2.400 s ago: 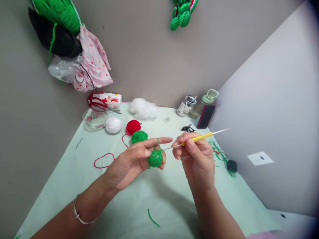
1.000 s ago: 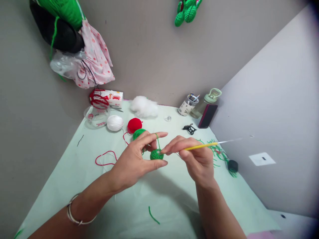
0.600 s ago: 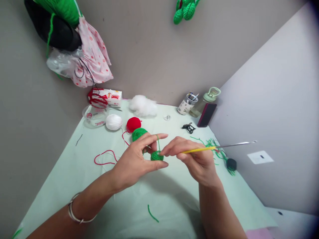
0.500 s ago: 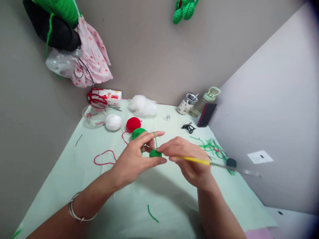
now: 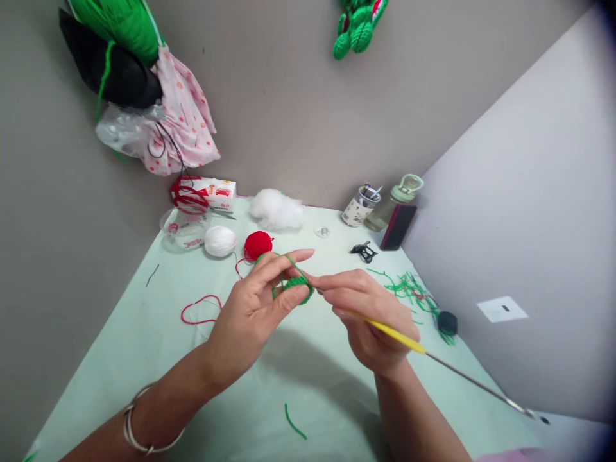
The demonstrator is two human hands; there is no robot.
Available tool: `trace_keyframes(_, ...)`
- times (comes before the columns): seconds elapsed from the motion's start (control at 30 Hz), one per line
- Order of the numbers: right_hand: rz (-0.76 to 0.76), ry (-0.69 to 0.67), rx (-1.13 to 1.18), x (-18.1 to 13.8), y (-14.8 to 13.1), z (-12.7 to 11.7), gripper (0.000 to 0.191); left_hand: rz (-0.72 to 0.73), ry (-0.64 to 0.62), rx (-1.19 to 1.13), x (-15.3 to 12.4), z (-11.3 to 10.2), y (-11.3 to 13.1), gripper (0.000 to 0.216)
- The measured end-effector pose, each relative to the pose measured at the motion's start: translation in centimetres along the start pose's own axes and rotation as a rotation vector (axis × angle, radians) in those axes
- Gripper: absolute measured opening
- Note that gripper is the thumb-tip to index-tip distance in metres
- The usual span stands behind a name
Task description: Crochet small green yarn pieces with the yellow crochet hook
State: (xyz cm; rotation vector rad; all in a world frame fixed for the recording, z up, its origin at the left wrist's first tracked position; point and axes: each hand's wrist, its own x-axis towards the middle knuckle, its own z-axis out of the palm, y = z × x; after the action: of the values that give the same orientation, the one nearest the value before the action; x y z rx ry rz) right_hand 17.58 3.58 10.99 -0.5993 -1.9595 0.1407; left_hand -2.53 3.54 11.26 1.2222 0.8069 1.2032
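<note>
Pinched between thumb and fingers of my left hand (image 5: 257,298) is a small green crochet piece (image 5: 299,290). A strand of green yarn (image 5: 292,262) runs from it up over my raised index finger. My right hand (image 5: 373,314) grips a crochet hook (image 5: 394,335) with a yellow handle, its long metal shaft pointing down to the right. The hook's working tip meets the green piece at my right fingertips, where fingers partly hide it. Behind my left hand a green yarn ball is almost wholly covered. Just beyond lies a red yarn ball (image 5: 258,246).
White yarn ball (image 5: 220,241), clear plastic container (image 5: 185,230), scissors (image 5: 224,214) and white stuffing (image 5: 276,209) stand farther back. At right are a pen cup (image 5: 357,208), bottle (image 5: 394,199), phone (image 5: 398,228), black claw clip (image 5: 364,251) and green yarn scraps (image 5: 409,287).
The hook's rear end has swung downward to the right as my right hand tilted. My left thumb now lies over the green piece, and the yarn strand slants instead of standing upright.
</note>
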Motion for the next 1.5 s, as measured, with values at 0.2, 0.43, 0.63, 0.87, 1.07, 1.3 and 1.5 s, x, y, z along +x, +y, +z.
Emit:
trace_keyframes(0.2,-0.234,-0.042,-0.511,0.1,-1.4,0.9,0.025,-0.010,0.171,-0.102,-0.7,1.2,-1.1,0.046)
trace_keyframes(0.43,-0.358,0.038,-0.539,-0.6,-1.5,1.0,0.018,-0.224,0.053,-0.460,-0.9,1.6,-0.6,0.040)
trace_keyframes(0.63,-0.149,0.141,-0.173,-0.9,-0.4,1.1,0.026,-0.384,-0.186,-0.615,0.1,0.4,-0.3,0.056)
trace_keyframes(0.87,0.082,0.190,0.169,0.0,-0.5,0.8,0.027,-0.320,-0.107,-0.452,0.3,-0.1,0.0,0.059)
trace_keyframes(1.07,0.231,0.197,0.278,0.1,-0.8,-0.3,0.022,-0.231,-0.129,-0.357,0.8,-0.9,0.3,0.052)
trace_keyframes(1.3,0.522,0.248,0.591,0.9,-0.8,-0.3,0.010,-0.197,-0.140,-0.268,0.8,-1.4,0.4,0.045)
trace_keyframes(1.5,0.700,0.204,0.794,1.7,-0.7,0.2,0.012,-0.233,-0.137,-0.321,0.9,-0.9,-0.4,0.041)
